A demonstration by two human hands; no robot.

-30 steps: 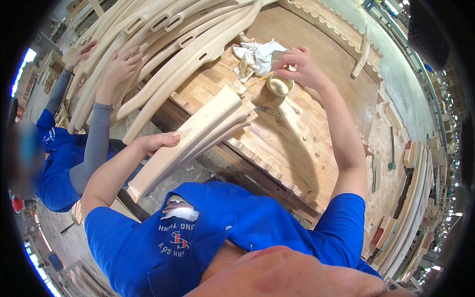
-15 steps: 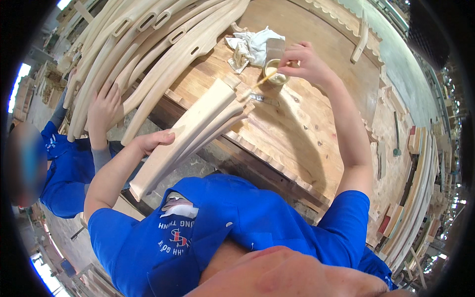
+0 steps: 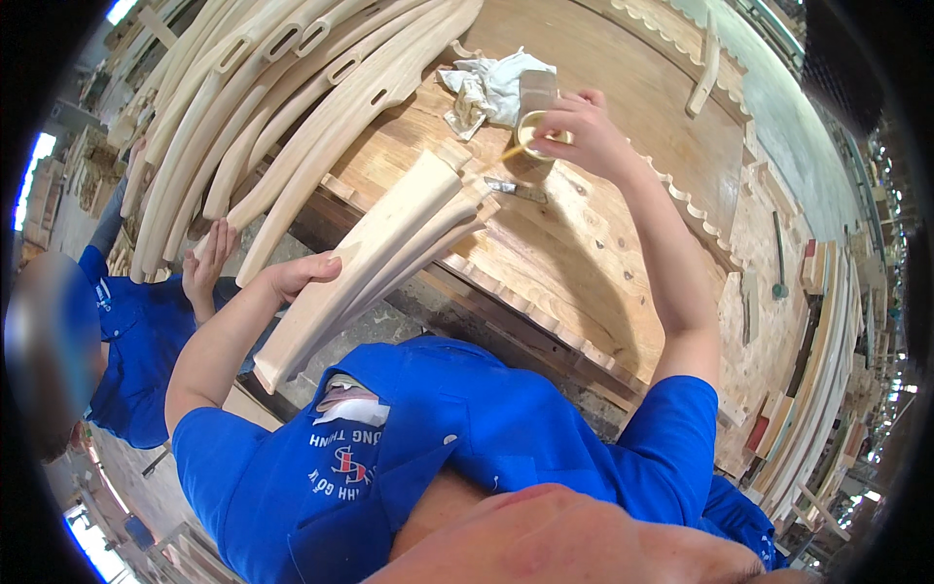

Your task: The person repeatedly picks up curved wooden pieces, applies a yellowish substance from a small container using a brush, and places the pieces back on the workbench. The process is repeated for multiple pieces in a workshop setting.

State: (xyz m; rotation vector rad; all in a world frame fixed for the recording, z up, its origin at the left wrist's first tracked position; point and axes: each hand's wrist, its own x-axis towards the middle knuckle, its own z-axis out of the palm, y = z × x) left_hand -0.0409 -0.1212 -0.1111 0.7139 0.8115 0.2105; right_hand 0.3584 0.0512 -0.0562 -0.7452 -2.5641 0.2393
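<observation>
"Who's that at the left of the frame?"

"A co-worker in a blue shirt (image 3: 146,326). One of the co-worker's hands (image 3: 205,258) is up by the lower ends of those curved wooden parts (image 3: 336,146), the ones fanned across the upper left, several with oblong slots."

"And the wearer's left hand (image 3: 306,277)?"

"Left of centre, clasping the side of a small stack of pale wooden pieces (image 3: 379,243). The thumb lies over the top face; the other fingers are out of sight, so I can't tell whether they're spread or together."

"Where does that stack sit?"

"Slantwise through the middle: lower end toward the lower left, upper end over the edge of the wooden workbench (image 3: 584,253)."

"What's just right of that upper end?"

"A thin yellow stick (image 3: 513,153), its far tip close to the wood. I can't tell if they touch. Above it, at upper centre, there's a crumpled white cloth (image 3: 501,86), and then a small cup (image 3: 533,169)."

"So the right hand (image 3: 584,134) has the stick?"

"Yes, pinched between thumb and fingertips, right above the cup."

"And far right?"

"Long wooden strips (image 3: 812,360), piled along the right side of the frame."
</observation>
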